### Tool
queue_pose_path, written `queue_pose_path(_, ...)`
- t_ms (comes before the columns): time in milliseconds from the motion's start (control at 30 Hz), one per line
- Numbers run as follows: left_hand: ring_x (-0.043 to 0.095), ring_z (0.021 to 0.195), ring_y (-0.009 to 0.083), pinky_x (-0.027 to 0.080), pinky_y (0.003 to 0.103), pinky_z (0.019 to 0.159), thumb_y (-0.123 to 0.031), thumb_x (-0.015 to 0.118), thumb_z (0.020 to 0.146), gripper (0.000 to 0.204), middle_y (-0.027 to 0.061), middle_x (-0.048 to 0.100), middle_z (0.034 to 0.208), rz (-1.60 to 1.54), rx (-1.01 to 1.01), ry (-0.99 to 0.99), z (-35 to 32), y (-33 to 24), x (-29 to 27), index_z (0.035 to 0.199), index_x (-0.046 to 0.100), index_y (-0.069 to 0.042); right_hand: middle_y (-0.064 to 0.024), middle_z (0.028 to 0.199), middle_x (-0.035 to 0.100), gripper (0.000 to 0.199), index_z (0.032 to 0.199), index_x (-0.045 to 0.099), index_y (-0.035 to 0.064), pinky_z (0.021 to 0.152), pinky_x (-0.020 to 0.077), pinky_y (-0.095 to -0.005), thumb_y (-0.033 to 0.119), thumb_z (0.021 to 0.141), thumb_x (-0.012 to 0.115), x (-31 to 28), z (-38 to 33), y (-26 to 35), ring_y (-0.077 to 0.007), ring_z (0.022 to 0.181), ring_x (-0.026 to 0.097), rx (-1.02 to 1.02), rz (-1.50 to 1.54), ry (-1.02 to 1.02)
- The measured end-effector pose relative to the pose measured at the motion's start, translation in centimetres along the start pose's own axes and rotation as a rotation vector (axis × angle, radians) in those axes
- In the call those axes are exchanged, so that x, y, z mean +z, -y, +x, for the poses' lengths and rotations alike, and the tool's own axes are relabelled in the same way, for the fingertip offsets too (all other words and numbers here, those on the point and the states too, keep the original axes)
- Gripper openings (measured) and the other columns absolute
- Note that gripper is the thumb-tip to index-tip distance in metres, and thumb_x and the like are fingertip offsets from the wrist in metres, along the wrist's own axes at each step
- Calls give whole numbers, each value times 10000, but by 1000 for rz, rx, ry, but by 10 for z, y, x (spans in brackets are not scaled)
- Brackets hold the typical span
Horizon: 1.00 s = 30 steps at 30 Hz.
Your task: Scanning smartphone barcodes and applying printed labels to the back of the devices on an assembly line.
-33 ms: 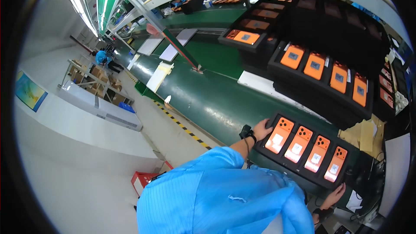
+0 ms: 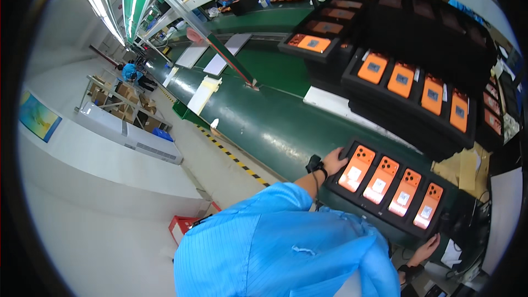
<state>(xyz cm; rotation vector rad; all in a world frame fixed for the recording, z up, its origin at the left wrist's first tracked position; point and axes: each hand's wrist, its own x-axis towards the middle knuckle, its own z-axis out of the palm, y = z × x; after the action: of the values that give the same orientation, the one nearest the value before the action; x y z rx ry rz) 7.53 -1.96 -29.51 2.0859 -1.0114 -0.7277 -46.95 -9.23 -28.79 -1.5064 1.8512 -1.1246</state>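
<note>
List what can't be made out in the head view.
Head view:
Undersides of the orange phones: hidden by the black tray.
Print on the white labels: too small.
Whether the right hand touches the tray: too dark there.
Rest of the dark object low right: cut off by the bottom edge.

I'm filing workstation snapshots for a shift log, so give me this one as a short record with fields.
Left hand: bare, touching the left end of a black rectangular tray
Right hand: bare, at the tray's right end; contact unclear
Tray contents: four orange rectangular phones, camera side up, each with a pale label
Worktop: long green surface
Beyond the tray: tall stack of black trays, its front top tray also holding orange phones
Left wrist: black strap
</note>
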Motion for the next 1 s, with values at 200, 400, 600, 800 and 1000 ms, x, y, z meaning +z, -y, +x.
queue_pose_path(200,541,1140,352,436,449,993,-214,408,923,336,241,560,1255,685,131,442,15,29,-18,996,650,7,-177,1144,647,324,1139,614,-3,975,434,-379,243,1019,440,-56,-61,-44,-300,1078,587,16,-331,-62)
queue_pose_path(400,492,1217,322,344,371,1060,-293,568,927,633,250,505,1335,-25,21,66,27,44,-14,1363,379,124,-82,997,667,257,1082,621,2,791,501,-265,206,1015,480,-112,-146,-106,-143,884,627,426,365,-750)
queue_pose_path(600,476,1220,314,334,345,1054,-302,549,936,657,236,465,1379,-117,2,118,29,37,-20,1394,340,120,-108,902,678,250,1006,649,-2,729,496,-271,200,974,506,-190,-186,-139,-146,772,622,536,43,-1182)
queue_pose_path(800,436,1277,313,312,337,1078,-355,552,927,746,239,421,1426,-21,-1,133,21,21,-23,1426,284,131,-49,941,663,344,1100,628,-26,754,430,-240,279,952,567,-231,-177,-174,-98,846,564,553,19,-1127)
queue_pose_path(1000,528,1152,266,396,336,1001,-310,565,930,623,187,529,1322,-190,22,163,23,29,-19,1370,399,98,-115,1001,668,406,1106,631,-34,854,445,-315,331,939,568,-244,-164,-199,-192,924,595,591,181,-1016)
